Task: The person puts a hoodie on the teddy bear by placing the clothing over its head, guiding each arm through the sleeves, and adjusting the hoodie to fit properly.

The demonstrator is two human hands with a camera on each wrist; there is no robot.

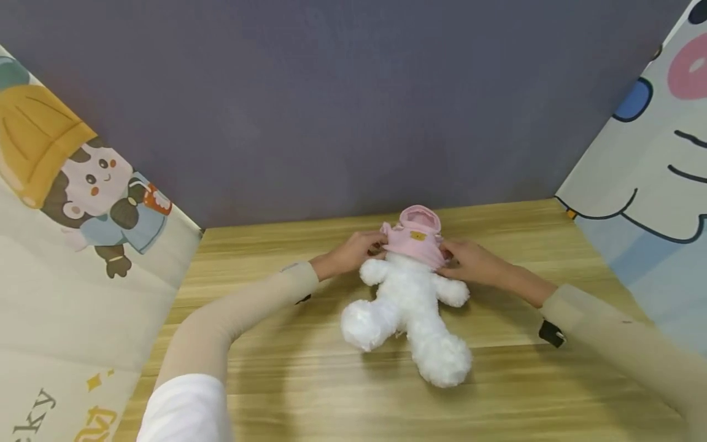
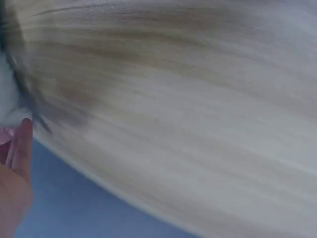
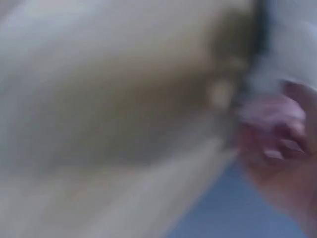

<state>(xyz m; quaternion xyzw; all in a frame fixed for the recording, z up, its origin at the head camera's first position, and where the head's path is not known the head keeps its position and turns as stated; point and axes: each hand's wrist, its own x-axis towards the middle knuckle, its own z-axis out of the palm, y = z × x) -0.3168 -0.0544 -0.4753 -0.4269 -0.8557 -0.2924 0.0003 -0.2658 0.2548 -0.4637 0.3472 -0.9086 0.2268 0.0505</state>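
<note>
One pink doll top [image 1: 403, 244], yellow-patched, pinched at opposite sides by your left hand [image 1: 356, 251] and right hand [image 1: 479, 264], covers the head end of one white plush toy [image 1: 411, 298] lying on the wood-grain tabletop [image 1: 309, 399].

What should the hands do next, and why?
Maybe ease the pink hoodie a little down the white plush toy: it sits at the head end, both plush arms are outside it, and the left hand and right hand hold its sides.
</note>
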